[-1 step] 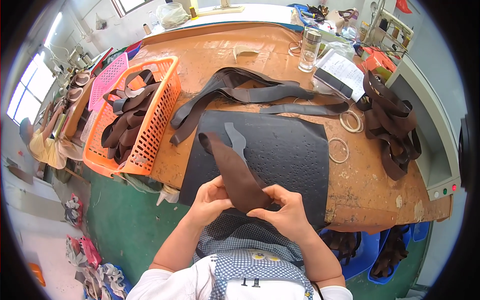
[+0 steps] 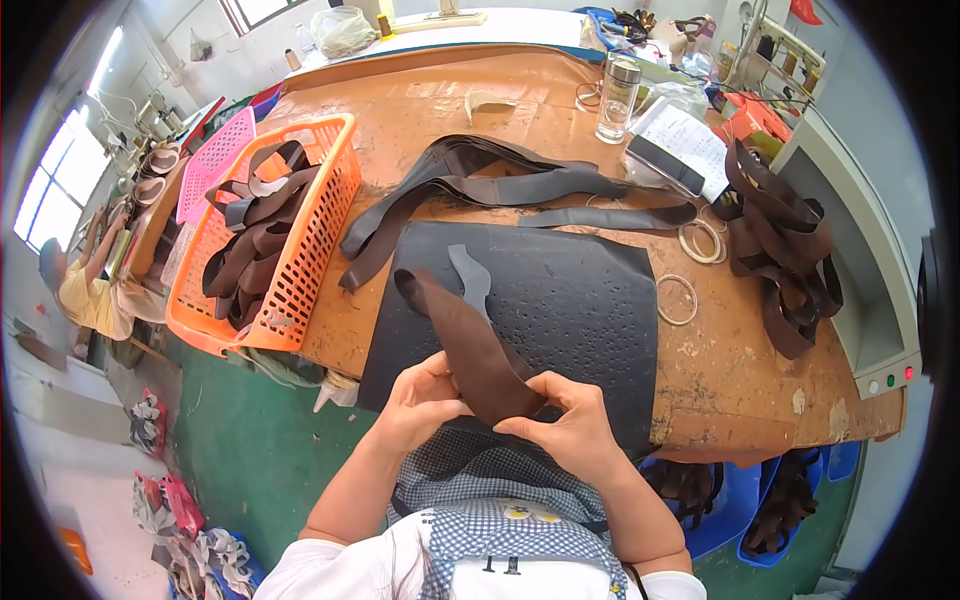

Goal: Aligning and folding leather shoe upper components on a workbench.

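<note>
Over the near edge of a black pitted mat (image 2: 580, 300) I hold a dark brown leather-like strip (image 2: 478, 355) in both hands. My left hand (image 2: 418, 402) grips its left edge, thumb toward the middle. On the right edge near the bottom bend, my right hand (image 2: 565, 420) pinches it between thumb and fingers. The strip's far end curls up over the mat. Beside that end a small wavy grey piece (image 2: 472, 280) lies on the mat. Long brown and grey strips (image 2: 480, 185) lie in a loose bundle beyond the mat.
An orange basket (image 2: 345, 185) of brown strips stands left. At right are a strip pile (image 2: 785, 260), pale rings (image 2: 678, 300), a phone (image 2: 665, 165), a glass bottle (image 2: 618, 100) and a grey machine (image 2: 850, 260). Blue bins (image 2: 725, 520) stand below. A person (image 2: 90, 290) is far left.
The far end of the brown strip has shifted very slightly to the left. Both hands keep their hold in the same place.
</note>
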Demonstrator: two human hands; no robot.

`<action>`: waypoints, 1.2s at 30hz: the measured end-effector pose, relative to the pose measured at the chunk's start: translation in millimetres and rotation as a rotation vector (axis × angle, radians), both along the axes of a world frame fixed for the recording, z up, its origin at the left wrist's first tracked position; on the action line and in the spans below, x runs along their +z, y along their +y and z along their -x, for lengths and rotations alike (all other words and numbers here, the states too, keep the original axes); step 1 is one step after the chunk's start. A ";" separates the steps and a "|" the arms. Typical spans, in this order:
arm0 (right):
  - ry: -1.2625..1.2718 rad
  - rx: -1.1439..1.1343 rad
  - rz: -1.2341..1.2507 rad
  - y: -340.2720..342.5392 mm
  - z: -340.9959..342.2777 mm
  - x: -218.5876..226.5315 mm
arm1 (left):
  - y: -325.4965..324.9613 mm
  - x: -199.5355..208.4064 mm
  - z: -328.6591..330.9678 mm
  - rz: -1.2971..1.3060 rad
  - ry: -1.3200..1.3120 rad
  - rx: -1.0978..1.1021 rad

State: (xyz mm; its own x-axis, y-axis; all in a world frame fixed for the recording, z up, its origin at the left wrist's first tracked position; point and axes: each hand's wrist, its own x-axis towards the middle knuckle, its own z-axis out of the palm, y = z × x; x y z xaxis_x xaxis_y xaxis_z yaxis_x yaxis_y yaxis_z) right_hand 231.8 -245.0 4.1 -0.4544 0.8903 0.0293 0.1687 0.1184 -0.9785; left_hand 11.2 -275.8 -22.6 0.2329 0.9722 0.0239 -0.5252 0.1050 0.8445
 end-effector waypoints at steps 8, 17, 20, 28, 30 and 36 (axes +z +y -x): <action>-0.085 0.059 -0.165 -5.4 6.3 -8.6 | 10.0 4.6 4.5 0.148 0.231 -0.016; -0.060 -0.089 -0.263 -9.2 11.9 -22.4 | 12.8 16.7 3.3 -0.019 0.129 -0.025; -0.065 -0.120 -0.291 -9.9 12.9 -21.3 | 15.8 18.6 2.1 0.053 0.245 0.063; -0.060 -0.152 -0.422 -11.1 15.1 -23.1 | 20.1 7.6 10.0 0.095 0.273 0.058; -0.064 -0.147 -0.426 -10.9 15.1 -23.0 | 20.1 8.2 9.7 0.092 0.286 0.067; -0.036 -0.106 -0.404 -6.8 11.3 -29.9 | 19.8 15.4 1.9 0.081 0.292 0.139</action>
State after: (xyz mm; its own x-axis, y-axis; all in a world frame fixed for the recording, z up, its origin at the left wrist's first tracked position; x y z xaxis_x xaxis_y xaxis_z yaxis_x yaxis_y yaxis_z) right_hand 220.5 -251.8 -25.9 -0.3682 0.8523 0.3715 0.2337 0.4716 -0.8503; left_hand 9.3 -256.0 -7.1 0.0837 0.9912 -0.1025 -0.2761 0.1219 0.9534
